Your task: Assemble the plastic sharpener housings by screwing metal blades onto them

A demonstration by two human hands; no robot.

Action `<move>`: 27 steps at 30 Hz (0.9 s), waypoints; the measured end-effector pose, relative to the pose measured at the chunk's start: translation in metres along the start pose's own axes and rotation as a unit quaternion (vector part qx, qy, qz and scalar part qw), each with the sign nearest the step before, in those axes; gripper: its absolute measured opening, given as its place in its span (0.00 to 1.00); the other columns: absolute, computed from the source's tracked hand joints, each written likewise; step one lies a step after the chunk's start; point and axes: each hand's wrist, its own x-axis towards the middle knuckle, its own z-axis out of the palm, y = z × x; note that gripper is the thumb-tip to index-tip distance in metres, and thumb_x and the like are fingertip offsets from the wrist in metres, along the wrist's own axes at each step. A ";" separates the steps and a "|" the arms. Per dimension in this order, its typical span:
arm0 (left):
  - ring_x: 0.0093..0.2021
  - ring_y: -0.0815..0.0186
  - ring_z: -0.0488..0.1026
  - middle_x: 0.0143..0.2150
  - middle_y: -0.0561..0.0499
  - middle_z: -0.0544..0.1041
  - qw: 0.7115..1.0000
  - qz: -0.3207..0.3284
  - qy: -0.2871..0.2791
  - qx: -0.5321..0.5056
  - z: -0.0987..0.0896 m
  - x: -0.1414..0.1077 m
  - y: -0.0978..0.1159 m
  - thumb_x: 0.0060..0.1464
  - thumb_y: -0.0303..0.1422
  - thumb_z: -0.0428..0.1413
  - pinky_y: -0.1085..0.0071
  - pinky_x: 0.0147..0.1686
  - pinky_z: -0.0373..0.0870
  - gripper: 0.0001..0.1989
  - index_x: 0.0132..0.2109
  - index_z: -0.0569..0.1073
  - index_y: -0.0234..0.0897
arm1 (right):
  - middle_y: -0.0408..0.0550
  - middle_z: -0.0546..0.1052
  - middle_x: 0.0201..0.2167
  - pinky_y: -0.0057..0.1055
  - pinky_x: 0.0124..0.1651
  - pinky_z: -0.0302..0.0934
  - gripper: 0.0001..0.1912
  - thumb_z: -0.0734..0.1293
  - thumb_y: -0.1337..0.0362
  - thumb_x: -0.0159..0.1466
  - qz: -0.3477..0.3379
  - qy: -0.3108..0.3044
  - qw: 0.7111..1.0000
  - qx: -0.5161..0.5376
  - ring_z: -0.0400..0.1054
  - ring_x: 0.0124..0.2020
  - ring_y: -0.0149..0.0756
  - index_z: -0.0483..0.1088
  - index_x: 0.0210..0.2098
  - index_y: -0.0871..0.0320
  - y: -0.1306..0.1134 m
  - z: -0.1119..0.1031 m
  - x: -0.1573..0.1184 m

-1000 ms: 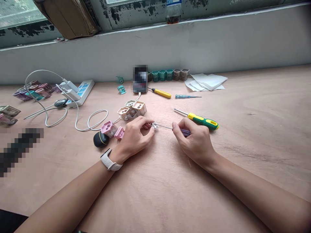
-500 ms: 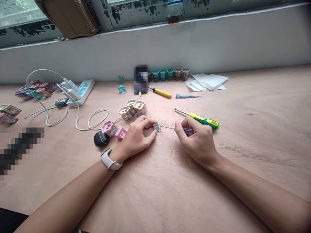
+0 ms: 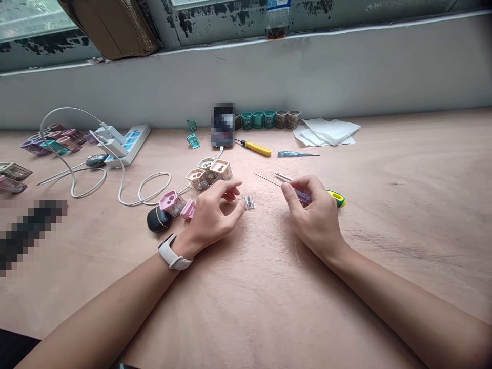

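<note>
A small clear piece with metal parts (image 3: 249,202) lies on the wooden table between my hands. My left hand (image 3: 215,210) rests just left of it, thumb and fingers apart, with the thumb tip close to its edge. In my right hand (image 3: 313,215) is a purple-handled screwdriver (image 3: 303,197), its thin shaft pointing left and its tip raised above and right of the clear piece. Beyond my left hand stand several cream and peach sharpeners (image 3: 195,178). A pink sharpener (image 3: 172,203) and a pink part (image 3: 188,209) sit left of that hand.
Behind my right hand lies a green-yellow screwdriver (image 3: 337,198), partly hidden. Farther back are a yellow screwdriver (image 3: 257,148), a blue one (image 3: 295,154), a phone (image 3: 223,125) and white papers (image 3: 330,130). A black case (image 3: 159,220), cables and a power strip (image 3: 134,143) are left.
The purple screwdriver's tip has lifted off the clear piece, up and to the right. My left fingers have opened and let go of the piece.
</note>
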 end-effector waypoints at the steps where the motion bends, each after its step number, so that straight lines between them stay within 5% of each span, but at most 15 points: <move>1: 0.41 0.63 0.76 0.43 0.45 0.78 1.000 0.000 0.021 -0.003 0.000 -0.001 0.000 0.60 0.29 0.59 0.64 0.45 0.76 0.19 0.57 0.73 0.33 | 0.44 0.77 0.31 0.28 0.31 0.61 0.10 0.68 0.58 0.69 0.003 -0.015 1.000 -0.009 0.69 0.27 0.30 0.70 0.37 0.58 0.001 0.000 0.001; 7: 0.40 0.64 0.75 0.42 0.48 0.79 0.990 0.051 0.107 0.079 -0.002 -0.003 0.004 0.65 0.29 0.53 0.65 0.43 0.73 0.08 0.48 0.76 0.36 | 0.48 0.79 0.37 0.35 0.41 0.60 0.04 0.68 0.64 0.67 -0.055 -0.091 0.990 -0.096 0.71 0.36 0.38 0.71 0.39 0.58 0.006 0.004 -0.001; 13: 0.33 0.65 0.70 0.34 0.51 0.73 0.975 0.090 0.127 0.159 -0.005 -0.003 0.010 0.62 0.25 0.53 0.66 0.38 0.71 0.05 0.42 0.74 0.37 | 0.48 0.77 0.37 0.37 0.44 0.55 0.01 0.67 0.67 0.65 -0.078 -0.136 0.977 -0.145 0.66 0.40 0.42 0.71 0.37 0.58 0.007 0.005 0.000; 18: 0.39 0.61 0.73 0.39 0.47 0.75 0.968 0.093 0.108 0.205 -0.009 0.001 0.010 0.61 0.23 0.51 0.64 0.41 0.71 0.08 0.44 0.73 0.35 | 0.46 0.77 0.36 0.35 0.44 0.55 0.01 0.67 0.68 0.66 -0.096 -0.209 0.969 -0.088 0.67 0.39 0.38 0.71 0.37 0.58 0.003 0.002 0.001; 27: 0.26 0.62 0.68 0.34 0.48 0.76 0.919 -0.007 0.050 0.392 -0.067 -0.002 0.008 0.57 0.32 0.58 0.67 0.24 0.56 0.02 0.36 0.73 0.39 | 0.45 0.78 0.36 0.35 0.47 0.57 0.02 0.69 0.69 0.66 -0.156 -0.346 0.925 -0.001 0.67 0.40 0.36 0.74 0.38 0.56 -0.004 -0.007 0.004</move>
